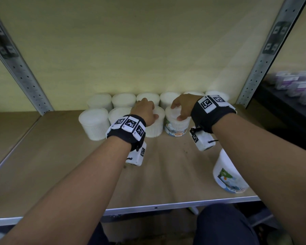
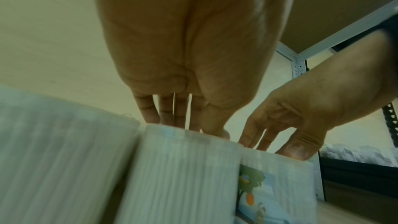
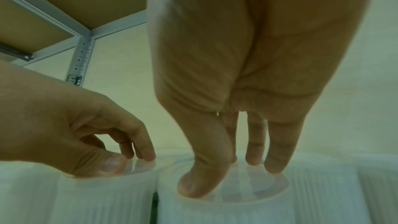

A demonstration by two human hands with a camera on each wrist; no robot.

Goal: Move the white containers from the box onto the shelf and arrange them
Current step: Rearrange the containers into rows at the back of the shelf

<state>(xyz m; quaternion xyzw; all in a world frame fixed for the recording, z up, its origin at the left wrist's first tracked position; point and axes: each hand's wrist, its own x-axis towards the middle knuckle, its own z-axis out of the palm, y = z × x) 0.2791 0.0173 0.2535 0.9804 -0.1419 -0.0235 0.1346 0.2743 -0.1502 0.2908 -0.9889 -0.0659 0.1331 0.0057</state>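
Several white ribbed containers stand in two rows at the back of the shelf (image 1: 60,165). My left hand (image 1: 146,110) arches over a plain front-row container (image 1: 155,128), its fingertips (image 2: 150,118) and thumb resting on the lid. My right hand (image 1: 179,107) does the same on the neighbouring container (image 1: 176,128), which bears a picture label. In the right wrist view my right fingertips (image 3: 273,169) and thumb press on that clear lid (image 3: 280,192). One more labelled container (image 1: 226,174) sits tilted near the front right edge, under my right forearm. No box is in view.
Perforated metal posts (image 1: 23,75) (image 1: 260,68) frame the shelf bay, with a pale back wall behind the rows. Bare board lies in front of the rows and to the left. Purple-labelled goods (image 1: 297,84) sit in the bay to the right.
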